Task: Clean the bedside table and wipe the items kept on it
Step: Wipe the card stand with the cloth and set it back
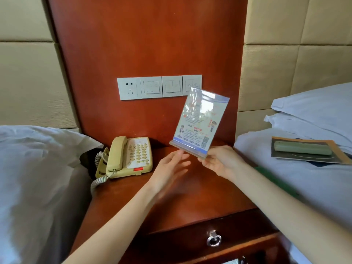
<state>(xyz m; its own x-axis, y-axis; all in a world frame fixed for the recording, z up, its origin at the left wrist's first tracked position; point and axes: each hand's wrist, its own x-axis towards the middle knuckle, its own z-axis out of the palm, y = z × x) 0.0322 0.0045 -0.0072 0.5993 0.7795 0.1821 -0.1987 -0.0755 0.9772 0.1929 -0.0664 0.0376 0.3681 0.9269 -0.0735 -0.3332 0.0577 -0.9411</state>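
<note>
A clear acrylic sign holder [200,121] with a printed card inside is lifted and tilted above the reddish wooden bedside table [190,197]. My right hand [219,161] grips its base at the lower right corner. My left hand [169,166] is open with fingers straight, its fingertips near the base's left end; it looks blurred. A beige corded telephone [127,157] sits on the table's back left.
A row of wall switches and a socket [159,87] is on the wooden panel behind. Beds with white pillows flank the table. On the right bed lie a booklet [308,151] and a green remote-like object [302,148]. A drawer with a metal knob [213,239] faces me.
</note>
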